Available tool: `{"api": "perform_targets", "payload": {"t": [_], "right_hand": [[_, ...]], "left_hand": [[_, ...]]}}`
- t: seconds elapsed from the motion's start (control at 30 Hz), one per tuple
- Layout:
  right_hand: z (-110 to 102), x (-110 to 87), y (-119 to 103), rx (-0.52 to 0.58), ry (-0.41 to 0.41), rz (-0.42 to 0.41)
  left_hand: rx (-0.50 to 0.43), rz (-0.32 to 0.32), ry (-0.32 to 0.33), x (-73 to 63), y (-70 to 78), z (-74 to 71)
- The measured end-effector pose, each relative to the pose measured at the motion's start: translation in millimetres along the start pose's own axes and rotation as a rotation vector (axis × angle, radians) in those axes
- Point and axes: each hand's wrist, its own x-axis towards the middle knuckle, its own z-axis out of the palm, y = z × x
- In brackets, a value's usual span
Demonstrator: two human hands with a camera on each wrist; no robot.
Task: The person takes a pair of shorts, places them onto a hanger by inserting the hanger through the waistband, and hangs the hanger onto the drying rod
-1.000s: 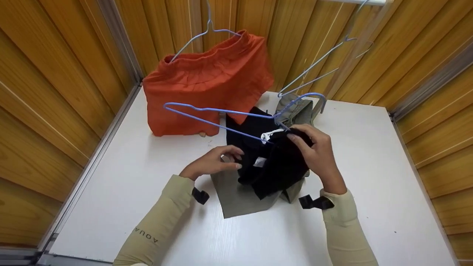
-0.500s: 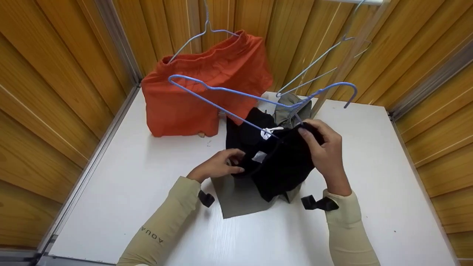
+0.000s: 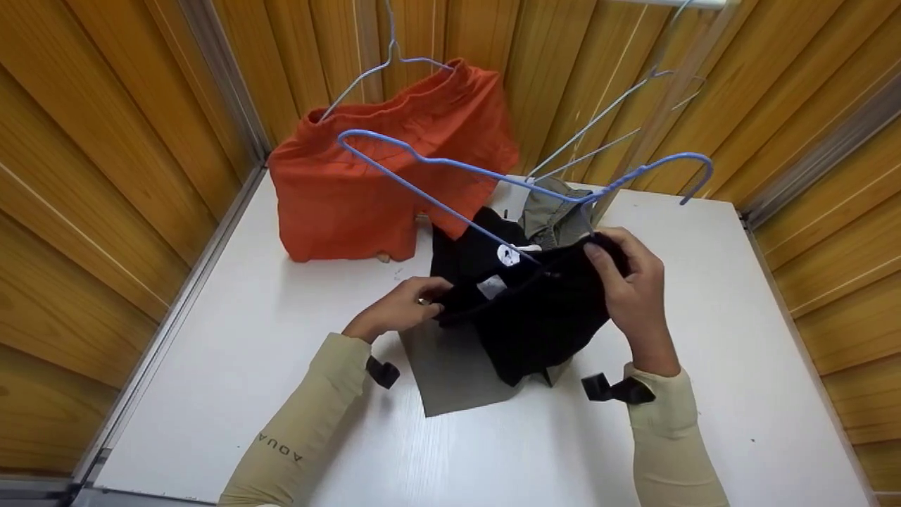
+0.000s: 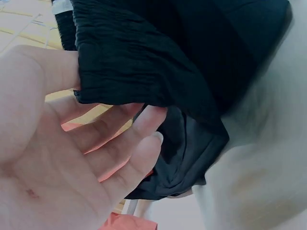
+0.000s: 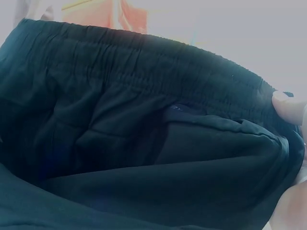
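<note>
A pair of black shorts (image 3: 549,324) with a gathered elastic waistband hangs between my hands, its opening turned up and a white label (image 3: 491,286) showing inside. My right hand (image 3: 637,289) pinches the right end of the waistband, thumb in front. At the left end, my left hand (image 3: 398,306) holds the waistband; in the left wrist view its thumb goes behind the elastic edge (image 4: 124,57) and the fingers (image 4: 146,153) curve below it. A blue wire hanger (image 3: 479,170) has its right end inside the waistband, hidden there. Its left end sticks out and its hook points right.
Under the shorts lie an olive-grey garment (image 3: 450,380) and black cloth (image 3: 457,257) with a white round print. Orange shorts (image 3: 345,197) hang on a hanger at the back left. Another wire hanger (image 3: 598,125) hangs by a wooden post (image 3: 644,141). Wooden panels surround the white table (image 3: 732,338).
My right hand has moved right with the shorts, and the hanger has shifted right and tilted upward. My left hand has come to the waistband's left end, and the opening is spread wider.
</note>
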Motion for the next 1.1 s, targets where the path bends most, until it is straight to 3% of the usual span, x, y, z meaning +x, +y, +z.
{"api": "perform_targets", "payload": {"t": [0.47, 0.8, 1.1], "right_hand": [[-8.0, -4.0, 13.9, 0.092, -0.035, -0.017], [-8.9, -6.9, 15.2, -0.02, -0.063, -0.017], [-8.9, -10.2, 20.7, -0.063, -0.102, -0.061]], "left_hand": [[-0.124, 0.011, 0.187, -11.3, 15.0, -34.7], [-0.204, 0.022, 0.341, -21.3, 33.4, -56.8], [-0.176, 0.013, 0.479, -28.2, 48.5, -70.3]]}}
